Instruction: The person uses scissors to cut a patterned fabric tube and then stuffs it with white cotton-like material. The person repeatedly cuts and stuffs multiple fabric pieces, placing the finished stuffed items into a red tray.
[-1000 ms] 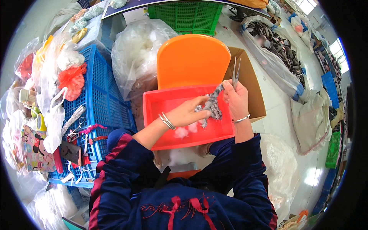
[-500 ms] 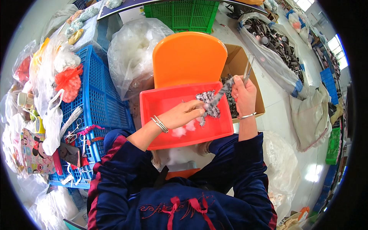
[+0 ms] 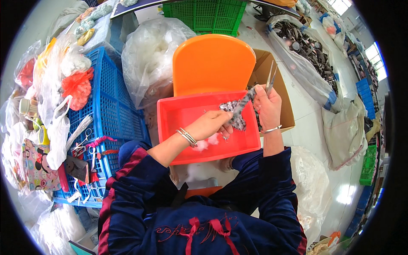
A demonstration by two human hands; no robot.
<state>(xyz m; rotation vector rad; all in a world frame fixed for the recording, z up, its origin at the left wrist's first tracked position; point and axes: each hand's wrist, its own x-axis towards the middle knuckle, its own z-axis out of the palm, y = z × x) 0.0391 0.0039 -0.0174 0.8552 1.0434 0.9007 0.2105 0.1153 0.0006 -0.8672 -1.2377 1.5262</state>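
My left hand [image 3: 213, 122], with bangles on its wrist, is closed on the near end of a grey mottled plush strip [image 3: 243, 104] over the red tray. The strip runs up to my right hand [image 3: 267, 104], whose fingers pinch its far end. A slim two-pronged silver tool [image 3: 269, 77] also sits in my right hand, its points upward and slightly apart; whether it is tweezers or scissors I cannot make out. More grey plush pieces [image 3: 239, 123] lie in the red tray [image 3: 168, 144] beneath, beside tufts of white stuffing [image 3: 203, 145].
The tray rests against an orange chair [image 3: 212, 68]. Behind it, a cardboard box [image 3: 282, 106] holds grey pieces. A bag of white stuffing [image 3: 151, 55] and a blue crate [image 3: 119, 106] with scissors and bags stand left. A sack of dark pieces [image 3: 304, 46] lies right.
My left hand has closed its fingers on the plush strip and moved slightly right. My right hand has shifted a little left and down, the two-pronged tool still in it.
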